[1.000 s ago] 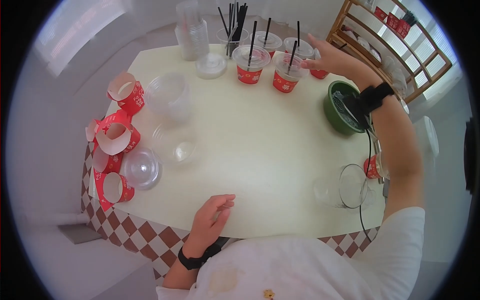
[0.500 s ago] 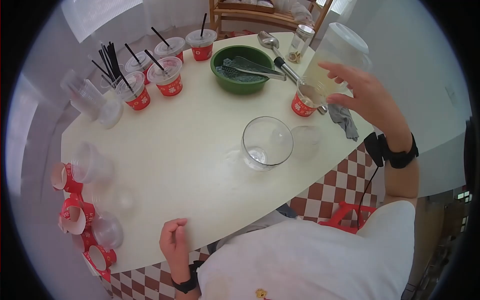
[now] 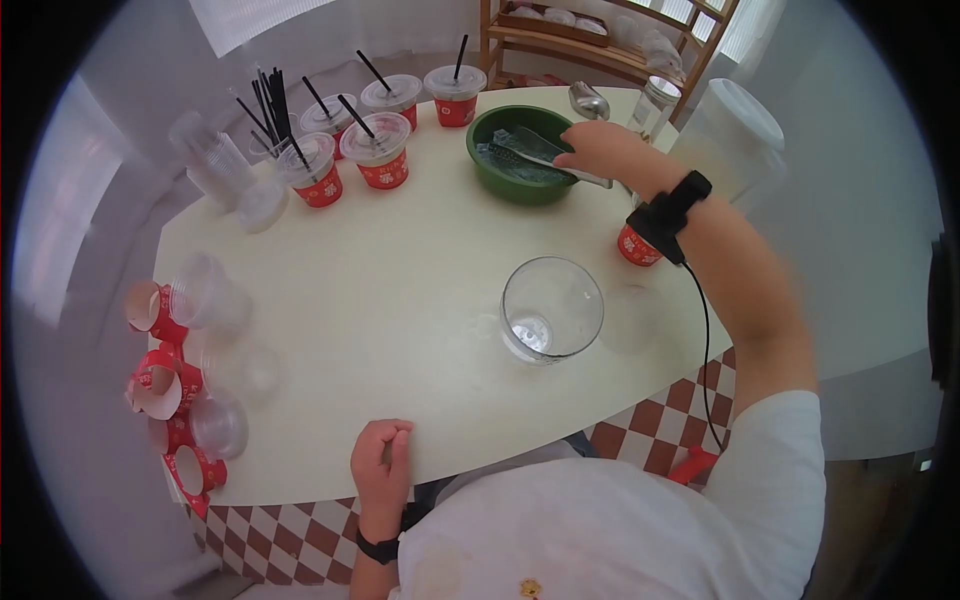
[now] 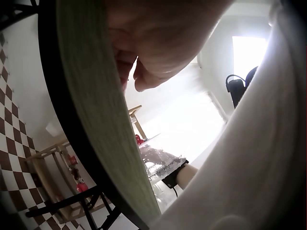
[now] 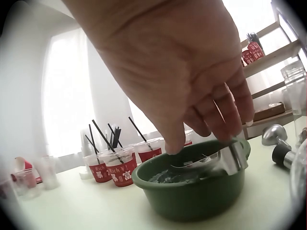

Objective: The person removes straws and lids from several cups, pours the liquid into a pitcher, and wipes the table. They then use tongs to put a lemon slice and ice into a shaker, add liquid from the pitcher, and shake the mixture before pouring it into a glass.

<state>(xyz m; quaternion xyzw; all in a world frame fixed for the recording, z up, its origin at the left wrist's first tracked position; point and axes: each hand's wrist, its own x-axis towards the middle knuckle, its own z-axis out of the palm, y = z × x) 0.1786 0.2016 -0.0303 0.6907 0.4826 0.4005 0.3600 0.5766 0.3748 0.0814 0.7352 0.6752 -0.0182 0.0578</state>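
My right hand [image 3: 612, 152] hangs over the right rim of a green bowl [image 3: 520, 190], its wrist strapped with a black camera. Metal tongs [image 3: 590, 181] lie across that bowl, their ends down among clear, wet-looking contents. Seen from the right wrist, the fingers [image 5: 208, 117] reach down with a gap between them and the thumb, right above the tongs' bent end [image 5: 234, 159]. My left hand [image 3: 382, 460] rests at the table's near edge, fingers loosely curled, holding nothing. Below the right forearm is a red-labelled cup [image 3: 637, 246], partly hidden by the wrist.
A large clear glass [image 3: 552, 305] stands mid-right. Several lidded red cups with straws [image 3: 382, 165] line the back, beside straws and stacked clear cups [image 3: 210, 160]. Red paper sleeves [image 3: 165, 385] and clear lids sit at left. A pitcher [image 3: 730, 140], jar and scoop [image 3: 588, 100] stand back right.
The head view has swung to the right. My right hand has moved from the lidded cups, past the red-labelled cup near the pitcher, to over the green bowl. The left hand stays at the table edge.
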